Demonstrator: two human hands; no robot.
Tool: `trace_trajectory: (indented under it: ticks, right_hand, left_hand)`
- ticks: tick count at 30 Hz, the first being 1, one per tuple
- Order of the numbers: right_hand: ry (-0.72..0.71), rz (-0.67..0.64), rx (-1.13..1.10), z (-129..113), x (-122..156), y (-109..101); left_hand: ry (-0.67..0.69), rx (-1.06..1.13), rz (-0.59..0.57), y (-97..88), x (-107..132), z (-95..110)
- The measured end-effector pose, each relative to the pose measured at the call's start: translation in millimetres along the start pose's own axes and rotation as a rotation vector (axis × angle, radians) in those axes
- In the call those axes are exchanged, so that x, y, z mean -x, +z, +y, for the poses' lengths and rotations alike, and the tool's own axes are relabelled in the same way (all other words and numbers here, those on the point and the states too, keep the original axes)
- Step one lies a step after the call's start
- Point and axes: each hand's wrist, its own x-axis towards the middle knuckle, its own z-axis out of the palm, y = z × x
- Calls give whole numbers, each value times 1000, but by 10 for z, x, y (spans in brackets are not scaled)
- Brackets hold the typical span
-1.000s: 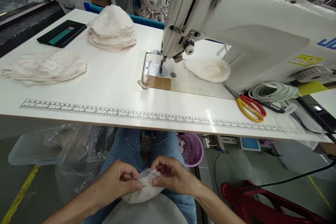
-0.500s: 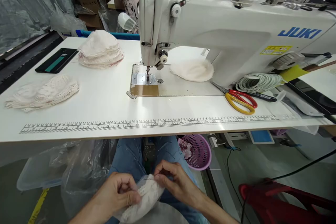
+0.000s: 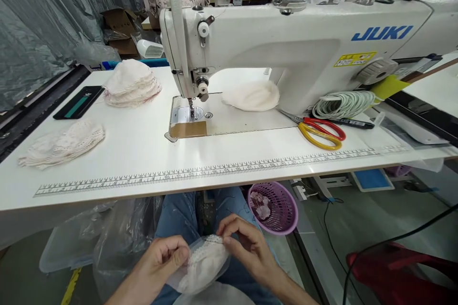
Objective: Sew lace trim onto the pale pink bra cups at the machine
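Over my lap, below the table's front edge, both hands hold a small white lace-edged fabric piece (image 3: pixel 205 264) with a sheer layer along its border. My left hand (image 3: pixel 166 259) pinches the sheer edge at the left between thumb and fingers. At the upper right corner, my right hand (image 3: pixel 246 248) grips the lace edge with its fingertips. On the table lie a fan-like pile of lace-edged pieces (image 3: pixel 64 143), a taller stack of cream fabric pieces (image 3: pixel 130 83) and a cream oval pad (image 3: pixel 252 96) under the machine's arm.
A white JUKI sewing machine (image 3: pixel 286 33) stands on the table (image 3: pixel 136 152). Scissors (image 3: pixel 320 133), a coil of pale cord (image 3: pixel 343 105) and a dark phone-shaped object (image 3: pixel 78 102) lie there. Below are a purple basket (image 3: pixel 286 214) with scraps and a red chair (image 3: pixel 393 271). People sit beyond.
The view has shifted, so the machine appears further left. The fabric piece now lies flatter between my hands, showing more of its face and sheer edge. Both hands still hold it.
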Motion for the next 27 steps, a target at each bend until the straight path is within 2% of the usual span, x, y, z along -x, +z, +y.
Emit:
trace_trajectory:
  ticks: [5, 10, 14, 16, 19, 22, 24, 26, 27]
  right_hand:
    - [6, -50, -81, -32, 80, -73]
    - [81, -54, -135, -51, 141, -161]
    - [178, 15, -24, -3, 176, -200]
    - [174, 54, 87, -54, 150, -250]
    - [64, 55, 255, -383, -49, -445]
    - [-110, 104, 529, -1012, -464, -778]
    - [-223, 164, 820, -1449, -767, -973]
    - [-360, 283, 1145, -1725, -970, -1020]
    - [-418, 336, 1267, -1760, -1004, -962]
  left_hand:
    - [-22, 62, 12, 5, 5, -21]
    - [-38, 102, 32, 6, 8, 4]
    - [-38, 156, 33, -2, 19, 3]
    - [-24, 224, 42, -22, 35, -13]
    - [-9, 335, 104, -75, 74, -19]
    - [12, 371, 167, -140, 121, -10]
    - [37, 388, 208, -168, 148, -15]
    - [69, 412, 262, -167, 159, -39]
    - [77, 425, 288, -153, 154, -57]
